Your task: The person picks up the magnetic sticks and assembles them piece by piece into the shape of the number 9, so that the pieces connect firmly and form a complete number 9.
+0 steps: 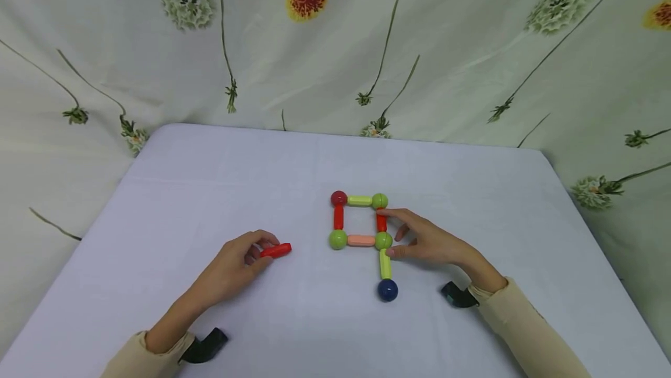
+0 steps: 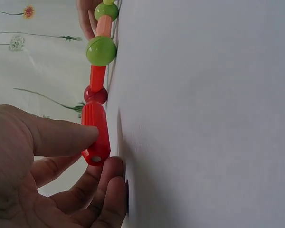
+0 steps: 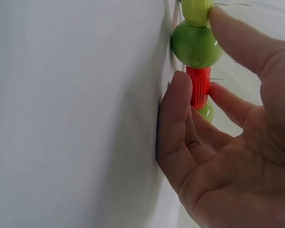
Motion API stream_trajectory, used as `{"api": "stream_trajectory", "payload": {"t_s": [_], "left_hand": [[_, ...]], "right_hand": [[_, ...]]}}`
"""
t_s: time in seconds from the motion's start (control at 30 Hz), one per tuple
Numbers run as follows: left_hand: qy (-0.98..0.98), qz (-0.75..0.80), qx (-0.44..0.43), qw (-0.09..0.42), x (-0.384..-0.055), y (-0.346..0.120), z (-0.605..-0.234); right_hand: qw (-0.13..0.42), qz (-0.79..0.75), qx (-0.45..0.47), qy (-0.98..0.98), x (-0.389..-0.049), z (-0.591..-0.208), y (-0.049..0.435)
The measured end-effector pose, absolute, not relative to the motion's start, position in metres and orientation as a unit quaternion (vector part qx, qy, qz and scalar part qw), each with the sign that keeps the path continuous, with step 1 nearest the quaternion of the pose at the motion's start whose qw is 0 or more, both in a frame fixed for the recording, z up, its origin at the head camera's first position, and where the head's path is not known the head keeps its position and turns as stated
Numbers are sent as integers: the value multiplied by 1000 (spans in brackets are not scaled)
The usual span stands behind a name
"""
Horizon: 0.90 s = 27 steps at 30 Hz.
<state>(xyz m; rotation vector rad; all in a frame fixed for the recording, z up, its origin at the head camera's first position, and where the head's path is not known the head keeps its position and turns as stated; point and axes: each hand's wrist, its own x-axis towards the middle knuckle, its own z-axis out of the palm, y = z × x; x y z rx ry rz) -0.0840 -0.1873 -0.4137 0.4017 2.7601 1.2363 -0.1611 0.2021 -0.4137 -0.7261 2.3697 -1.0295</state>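
Between thumb and fingers, my left hand [image 1: 237,261] pinches a red magnetic rod [image 1: 275,250]; a small metal dot shows on its near end in the left wrist view. To its right lies a square of rods and balls, with a red ball [image 1: 338,198] and green balls [image 1: 338,239] at the corners. From the square's lower right corner a yellow-green rod [image 1: 385,264] runs down to a dark blue ball [image 1: 387,290]. My right hand [image 1: 431,239] rests at the square's right side, index finger by the red side rod [image 3: 198,87], thumb at the yellow-green rod.
A white cloth covers the table [image 1: 236,162]. Behind it hangs a flower-printed curtain [image 1: 451,40]. Dark camera mounts [image 1: 205,346] jut from both sleeves close over the cloth.
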Motion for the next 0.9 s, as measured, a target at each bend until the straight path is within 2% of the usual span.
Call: {"api": "stream_trajectory", "payload": {"t_s": [0.3, 0.9], "left_hand": [[884, 417, 180, 111, -83, -161, -411], [847, 445, 249, 153, -84, -113, -410]], "right_hand": [[214, -367, -277, 862, -161, -416, 202], [210, -365, -271, 866, -159, -413, 200]]}}
